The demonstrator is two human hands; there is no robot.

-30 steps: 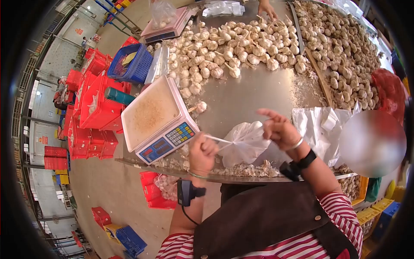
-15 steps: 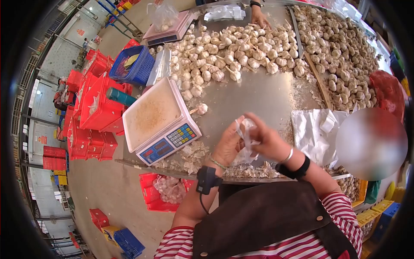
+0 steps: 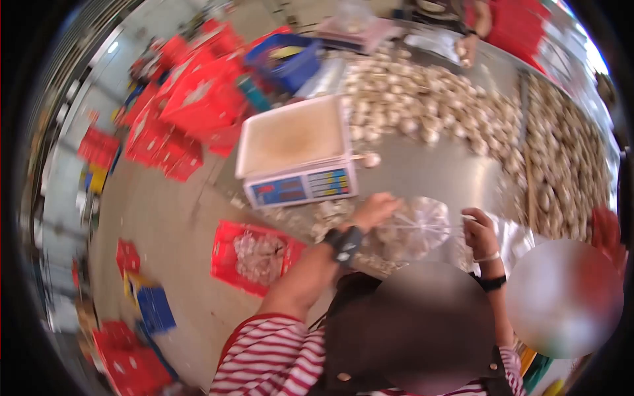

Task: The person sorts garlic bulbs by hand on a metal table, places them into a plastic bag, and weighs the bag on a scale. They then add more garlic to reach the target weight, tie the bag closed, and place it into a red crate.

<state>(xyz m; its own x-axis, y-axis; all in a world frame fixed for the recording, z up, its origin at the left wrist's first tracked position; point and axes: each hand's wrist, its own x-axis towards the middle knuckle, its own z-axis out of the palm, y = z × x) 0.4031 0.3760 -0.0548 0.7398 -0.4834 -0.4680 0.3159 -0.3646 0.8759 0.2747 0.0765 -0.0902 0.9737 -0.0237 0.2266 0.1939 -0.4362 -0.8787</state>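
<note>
Translucent plastic bag sits between left hand (fingers outstretched) and right hand, pinching its neck.

Scale panel markings blurred; no text legible.

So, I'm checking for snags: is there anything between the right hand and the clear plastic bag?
Nothing visible stands between the right hand and the clear plastic bag. The left hand is at the bag's other side, outside that gap.
</note>
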